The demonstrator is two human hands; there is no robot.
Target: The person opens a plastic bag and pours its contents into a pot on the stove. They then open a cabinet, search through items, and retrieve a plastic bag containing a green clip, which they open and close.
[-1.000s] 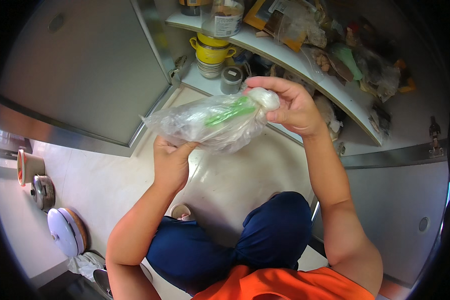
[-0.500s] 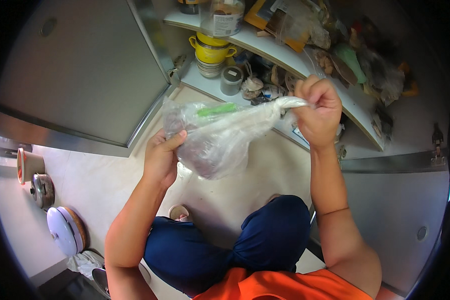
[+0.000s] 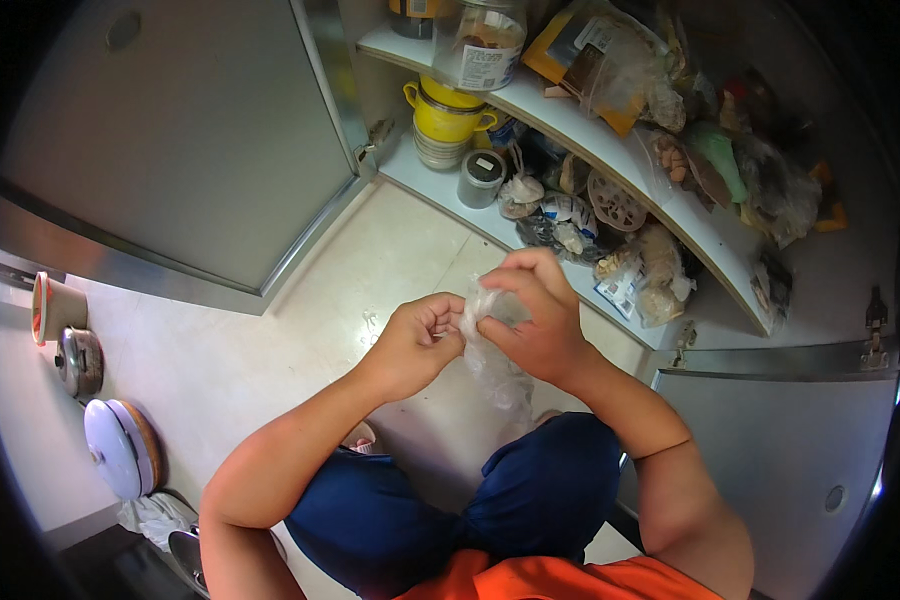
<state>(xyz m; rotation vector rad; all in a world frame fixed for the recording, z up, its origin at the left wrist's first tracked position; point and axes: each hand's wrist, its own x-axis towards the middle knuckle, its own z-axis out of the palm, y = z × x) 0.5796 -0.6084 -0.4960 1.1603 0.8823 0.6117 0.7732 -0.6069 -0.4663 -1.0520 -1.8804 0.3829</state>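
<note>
A clear plastic bag point(image 3: 500, 382) hangs in front of my knees, its gathered upper part between my two hands. My left hand point(image 3: 410, 345) is closed, fingers curled and thumb pinching the gathered plastic from the left. On the other side, my right hand point(image 3: 542, 318) grips the same plastic, with its thumb against the bag and its index finger bent above. The bag's lower part dangles crumpled under my right hand. What is inside it cannot be made out here.
An open cabinet ahead has a curved upper shelf point(image 3: 530, 110) with jars and bagged goods. Below stand yellow pots point(image 3: 447, 112), a grey-lidded canister point(image 3: 482, 178) and several bags. Open cabinet doors point(image 3: 170, 130) flank me. Pots and a round purple-lidded pan point(image 3: 115, 450) lie left.
My hands have come together lower down, in front of my knees. The bag, stretched out sideways before with something green showing, now hangs from its gathered part. The view has shifted slightly.
</note>
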